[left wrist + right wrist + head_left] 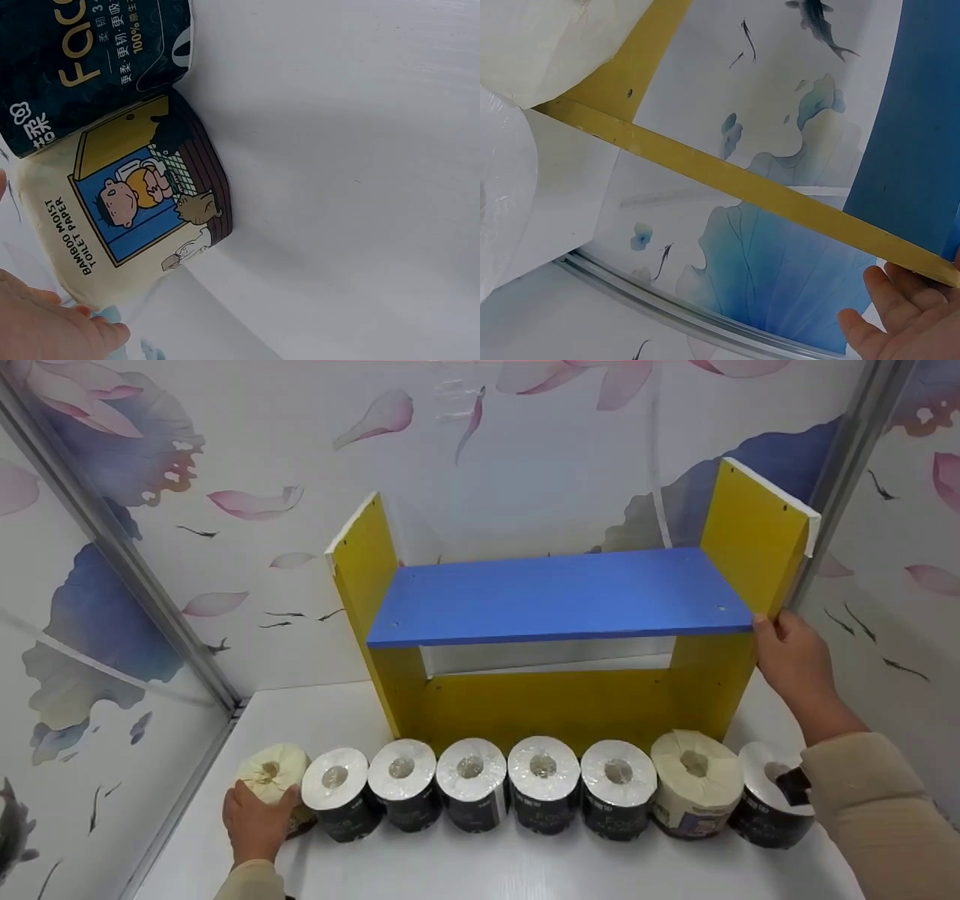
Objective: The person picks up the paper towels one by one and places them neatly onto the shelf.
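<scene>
At the far left of the row, my left hand [256, 821] grips a cream-wrapped toilet paper roll [274, 771], thumb on one side and fingers on the other. Its printed cartoon wrapper [142, 191] shows in the left wrist view, with fingertips of the left hand [56, 322] at its edge. My right hand [799, 656] holds the right yellow side panel of a small shelf unit [555, 596], level with its blue board. In the right wrist view, fingers of that hand [907, 319] lie along the panel's edge [765, 187].
Several dark-wrapped toilet paper rolls [544, 780] stand in a row before the shelf. Another cream roll [696, 784] is near the right end, beside a dark roll [772, 810] partly behind my right sleeve. Floral wall panels [480, 450] enclose the white table [450, 870].
</scene>
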The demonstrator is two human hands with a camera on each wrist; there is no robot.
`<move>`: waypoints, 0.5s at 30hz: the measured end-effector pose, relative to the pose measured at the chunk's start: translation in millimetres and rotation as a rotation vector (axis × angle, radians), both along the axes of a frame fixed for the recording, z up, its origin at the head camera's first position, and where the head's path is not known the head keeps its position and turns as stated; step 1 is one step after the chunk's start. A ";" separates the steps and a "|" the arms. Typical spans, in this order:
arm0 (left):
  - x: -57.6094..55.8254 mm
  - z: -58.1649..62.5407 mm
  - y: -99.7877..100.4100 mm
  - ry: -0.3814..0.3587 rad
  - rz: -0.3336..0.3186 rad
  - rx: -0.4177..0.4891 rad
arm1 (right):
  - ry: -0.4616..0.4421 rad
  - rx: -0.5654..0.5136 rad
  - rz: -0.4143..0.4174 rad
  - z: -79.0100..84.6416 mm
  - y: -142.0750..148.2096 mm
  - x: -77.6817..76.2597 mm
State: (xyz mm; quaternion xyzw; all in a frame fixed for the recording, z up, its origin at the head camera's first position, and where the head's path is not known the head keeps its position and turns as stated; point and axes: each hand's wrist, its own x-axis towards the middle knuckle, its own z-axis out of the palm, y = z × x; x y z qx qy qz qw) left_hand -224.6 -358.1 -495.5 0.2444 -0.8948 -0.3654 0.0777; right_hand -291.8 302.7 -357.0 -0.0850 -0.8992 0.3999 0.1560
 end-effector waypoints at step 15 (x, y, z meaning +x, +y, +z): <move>-9.4 -3.8 -2.4 -0.028 0.024 -0.033 | -0.021 -0.009 -0.004 0.7 -2.4 1.3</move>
